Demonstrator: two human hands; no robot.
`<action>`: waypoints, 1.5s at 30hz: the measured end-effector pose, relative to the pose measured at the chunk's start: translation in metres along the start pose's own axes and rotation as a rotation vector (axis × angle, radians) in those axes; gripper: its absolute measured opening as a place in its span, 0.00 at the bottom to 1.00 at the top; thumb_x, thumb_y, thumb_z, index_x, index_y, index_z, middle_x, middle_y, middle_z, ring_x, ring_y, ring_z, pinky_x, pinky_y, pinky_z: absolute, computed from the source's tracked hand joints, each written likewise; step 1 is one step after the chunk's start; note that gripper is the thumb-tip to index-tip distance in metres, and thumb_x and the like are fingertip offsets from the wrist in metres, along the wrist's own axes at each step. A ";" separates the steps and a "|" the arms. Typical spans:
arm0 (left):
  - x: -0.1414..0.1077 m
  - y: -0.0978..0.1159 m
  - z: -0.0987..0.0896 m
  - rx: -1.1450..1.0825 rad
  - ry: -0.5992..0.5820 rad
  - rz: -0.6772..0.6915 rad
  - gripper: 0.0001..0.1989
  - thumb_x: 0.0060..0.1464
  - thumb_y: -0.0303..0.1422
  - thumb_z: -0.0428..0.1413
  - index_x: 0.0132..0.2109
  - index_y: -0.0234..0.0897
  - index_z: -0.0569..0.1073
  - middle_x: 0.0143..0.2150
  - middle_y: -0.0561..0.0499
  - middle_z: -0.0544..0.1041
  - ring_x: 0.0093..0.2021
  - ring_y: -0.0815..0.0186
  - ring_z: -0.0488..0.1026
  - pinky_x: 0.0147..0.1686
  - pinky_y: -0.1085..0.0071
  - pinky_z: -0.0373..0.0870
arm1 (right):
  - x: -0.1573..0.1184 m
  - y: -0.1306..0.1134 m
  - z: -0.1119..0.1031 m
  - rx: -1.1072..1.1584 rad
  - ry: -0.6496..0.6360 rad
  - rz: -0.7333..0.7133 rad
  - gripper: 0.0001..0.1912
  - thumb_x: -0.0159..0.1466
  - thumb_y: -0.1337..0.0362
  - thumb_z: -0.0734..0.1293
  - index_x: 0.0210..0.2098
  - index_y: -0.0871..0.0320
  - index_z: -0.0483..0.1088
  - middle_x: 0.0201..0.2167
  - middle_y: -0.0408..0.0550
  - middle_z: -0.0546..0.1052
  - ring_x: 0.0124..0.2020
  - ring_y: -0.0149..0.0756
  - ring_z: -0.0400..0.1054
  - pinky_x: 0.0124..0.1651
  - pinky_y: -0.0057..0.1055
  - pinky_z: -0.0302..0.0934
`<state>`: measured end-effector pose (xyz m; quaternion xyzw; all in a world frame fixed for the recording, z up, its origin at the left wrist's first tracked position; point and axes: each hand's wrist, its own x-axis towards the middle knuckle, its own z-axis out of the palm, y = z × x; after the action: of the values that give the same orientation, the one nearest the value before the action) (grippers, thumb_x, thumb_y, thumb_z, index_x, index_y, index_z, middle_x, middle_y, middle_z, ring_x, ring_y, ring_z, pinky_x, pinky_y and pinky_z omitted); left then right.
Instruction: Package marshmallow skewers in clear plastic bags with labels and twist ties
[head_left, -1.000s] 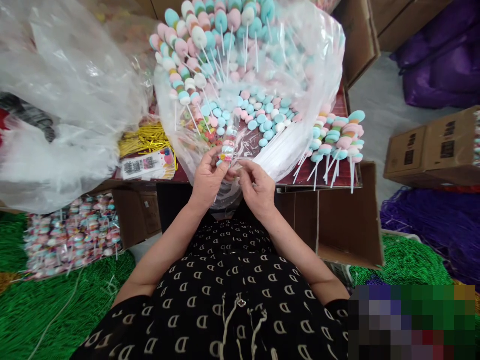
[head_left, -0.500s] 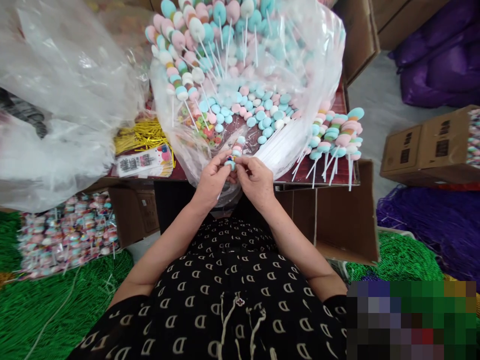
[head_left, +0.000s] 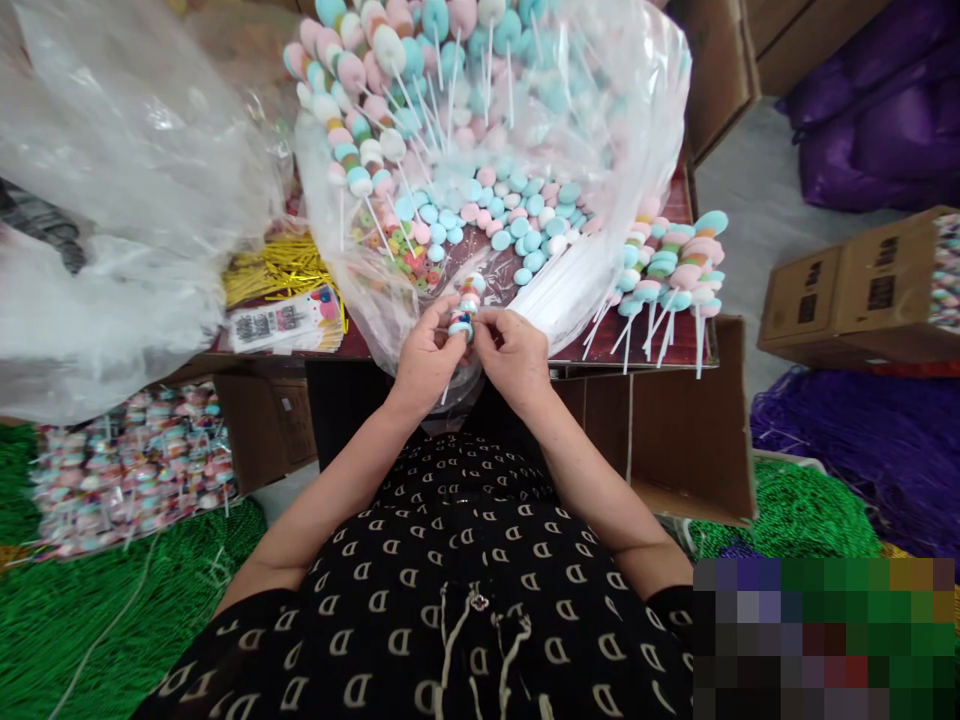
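A marshmallow skewer [head_left: 463, 311] in pink, white and light blue stands in front of me, apparently inside a clear printed bag. Its white stick [head_left: 446, 389] pokes out below my left hand [head_left: 426, 352], whose thumb and fingers are closed around the lower end. My right hand [head_left: 516, 352] is beside it, thumb and forefinger pinched together close to the skewer's side. What those fingertips grip is too small to make out. Past the hands, loose marshmallows [head_left: 529, 212] and ring-shaped gummies [head_left: 409, 262] lie on a clear plastic sheet [head_left: 352, 310].
Finished skewers [head_left: 667, 268] lie at the table's right edge, near white sticks [head_left: 559, 292]. More skewers [head_left: 375, 70] are piled at the back. Gold twist ties [head_left: 281, 268] and printed bags [head_left: 289, 322] sit left. Open cardboard boxes [head_left: 686, 430] stand below the table edge.
My right fingertips have drawn slightly away from the skewer, showing more of its blue print. The stick now shows further below my left hand.
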<state>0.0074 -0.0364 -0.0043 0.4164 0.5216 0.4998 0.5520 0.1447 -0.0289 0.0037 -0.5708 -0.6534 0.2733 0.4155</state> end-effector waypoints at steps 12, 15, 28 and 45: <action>0.004 -0.005 -0.001 0.077 0.037 0.008 0.23 0.56 0.23 0.60 0.58 0.45 0.76 0.36 0.55 0.78 0.18 0.77 0.65 0.18 0.77 0.63 | 0.004 -0.004 0.000 0.054 -0.075 0.043 0.05 0.57 0.70 0.67 0.28 0.54 0.71 0.24 0.41 0.75 0.26 0.32 0.65 0.34 0.31 0.63; 0.003 -0.002 0.001 0.083 0.072 -0.028 0.24 0.56 0.23 0.59 0.59 0.43 0.75 0.37 0.55 0.78 0.18 0.77 0.65 0.18 0.76 0.63 | 0.002 -0.003 -0.003 0.081 -0.083 0.040 0.05 0.56 0.71 0.67 0.28 0.54 0.71 0.24 0.40 0.75 0.25 0.31 0.64 0.32 0.31 0.62; 0.001 0.024 -0.014 -0.392 -0.211 -0.356 0.14 0.55 0.29 0.61 0.50 0.36 0.77 0.32 0.52 0.78 0.28 0.70 0.75 0.26 0.72 0.75 | -0.001 -0.008 -0.006 0.407 -0.188 0.193 0.03 0.62 0.63 0.66 0.31 0.53 0.70 0.23 0.39 0.75 0.24 0.31 0.69 0.30 0.29 0.65; 0.001 0.007 0.001 -0.047 0.074 -0.053 0.24 0.58 0.25 0.59 0.60 0.43 0.76 0.38 0.54 0.78 0.22 0.77 0.68 0.18 0.79 0.60 | -0.004 -0.004 -0.004 0.294 -0.142 0.134 0.03 0.63 0.66 0.65 0.34 0.55 0.72 0.24 0.39 0.75 0.24 0.29 0.65 0.29 0.28 0.60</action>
<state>0.0073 -0.0348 0.0027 0.3704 0.5408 0.5120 0.5551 0.1464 -0.0345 0.0083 -0.5254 -0.5947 0.4326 0.4280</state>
